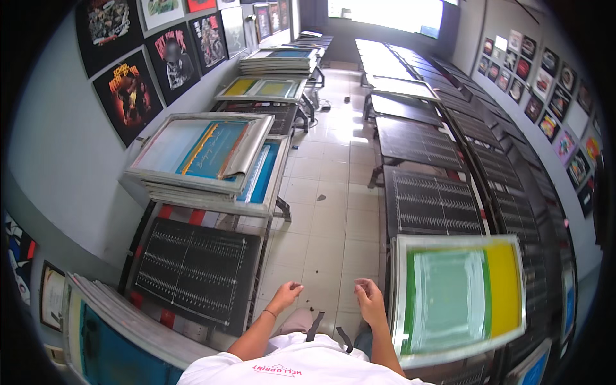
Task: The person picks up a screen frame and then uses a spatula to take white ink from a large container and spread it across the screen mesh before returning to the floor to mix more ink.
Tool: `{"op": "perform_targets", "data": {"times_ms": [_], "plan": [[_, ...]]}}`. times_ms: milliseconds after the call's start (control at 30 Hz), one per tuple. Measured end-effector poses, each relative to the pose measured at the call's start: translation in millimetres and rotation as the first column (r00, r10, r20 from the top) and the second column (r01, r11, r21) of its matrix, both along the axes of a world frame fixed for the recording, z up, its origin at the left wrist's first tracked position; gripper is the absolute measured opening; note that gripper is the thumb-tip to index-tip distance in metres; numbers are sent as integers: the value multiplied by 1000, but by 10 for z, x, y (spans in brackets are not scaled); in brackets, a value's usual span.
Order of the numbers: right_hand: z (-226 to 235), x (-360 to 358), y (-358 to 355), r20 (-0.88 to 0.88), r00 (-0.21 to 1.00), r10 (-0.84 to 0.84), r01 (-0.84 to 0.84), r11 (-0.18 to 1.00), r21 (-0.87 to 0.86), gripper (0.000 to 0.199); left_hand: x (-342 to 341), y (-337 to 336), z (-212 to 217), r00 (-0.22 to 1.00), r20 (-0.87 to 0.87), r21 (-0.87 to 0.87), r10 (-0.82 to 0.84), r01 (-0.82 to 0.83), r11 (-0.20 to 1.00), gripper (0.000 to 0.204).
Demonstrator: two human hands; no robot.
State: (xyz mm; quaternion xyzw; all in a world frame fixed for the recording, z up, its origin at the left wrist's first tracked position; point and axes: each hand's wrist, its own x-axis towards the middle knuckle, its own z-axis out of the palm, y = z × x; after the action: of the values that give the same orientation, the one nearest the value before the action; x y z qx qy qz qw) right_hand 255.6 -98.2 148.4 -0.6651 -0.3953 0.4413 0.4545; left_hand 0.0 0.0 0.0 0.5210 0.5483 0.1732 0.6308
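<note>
My left hand (286,296) is raised over the tiled aisle, its fingers loosely curled and nothing visible in them. My right hand (370,299) hangs at about the same height, thumb and fingers slightly apart, also without anything in it. The two hands do not touch. Close to the right hand, a screen printing frame (400,301) with green and yellow mesh lies on the right-hand row of tables. Nearest my left hand is a black printing board (196,273) with white marks.
Stacked screen frames (199,192) sit farther along the left row. More frames (115,340) lean at the lower left. Black boards (433,202) line the right row. A tiled floor (314,221) runs between the rows toward a bright window (385,16). Prints hang on both walls.
</note>
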Motion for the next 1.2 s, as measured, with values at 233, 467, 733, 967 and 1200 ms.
{"op": "perform_targets", "data": {"times_ms": [233, 467, 733, 967, 1200], "plan": [[-35, 974, 2373, -48, 989, -138, 139, 990, 28, 22, 1431, 3142, 91, 982, 178, 249, -71, 25, 968, 48], [-176, 1830, 3654, 65, 923, -378, 381, 924, -39, 21, 2664, 5498, 278, 978, 160, 237, -136, 95, 967, 48], [-788, 2755, 5819, 83, 939, -333, 343, 924, -167, 21, 2949, 8127, -122, 920, 269, 251, 284, -352, 902, 50], [-573, 3221, 9108, 104, 974, 203, -199, 979, -48, 23, 2014, 9642, -179, 692, 259, 251, 674, -722, 645, 49], [-391, 2802, 11840, 237, 816, 526, -544, 839, 12, 27, 1123, 10380, -245, 307, 5, 698, 952, -682, 217, 29]]}}
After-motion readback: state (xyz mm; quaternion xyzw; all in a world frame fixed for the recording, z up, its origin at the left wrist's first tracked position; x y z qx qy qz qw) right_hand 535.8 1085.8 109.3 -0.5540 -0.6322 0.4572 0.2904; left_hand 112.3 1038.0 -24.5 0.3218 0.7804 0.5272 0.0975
